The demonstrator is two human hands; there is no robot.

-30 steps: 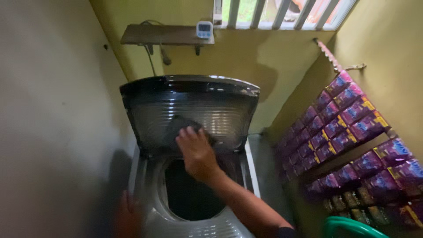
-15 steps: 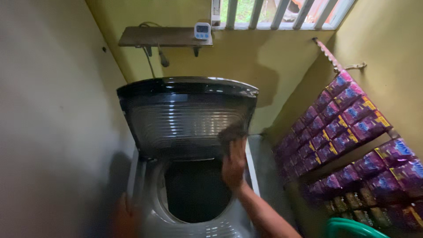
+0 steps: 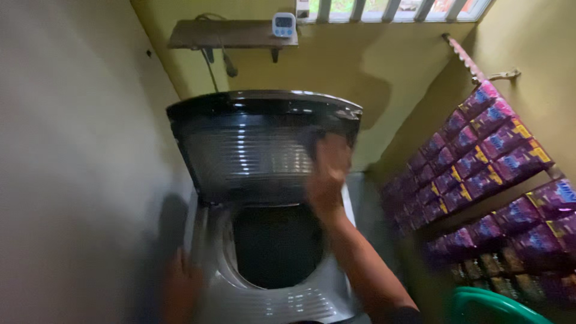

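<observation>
Right hand [image 3: 327,174] is being pressed, fingers together and blurred, against the upper right of the raised dark lid [image 3: 264,144]; whether a cloth is being held cannot be told. Left hand [image 3: 180,288] is being rested on the washer's rim [image 3: 207,240], its fingers blurred. Stiff, slick and hinged, the lid is probably best gripped at its edge.

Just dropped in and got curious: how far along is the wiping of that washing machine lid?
The lid already stands open. In hand: the right hand presses on the lid's right side, too blurred to show a cloth, while the left hand rests on the washer's front left corner. How much remains unwiped cannot be told.
</observation>
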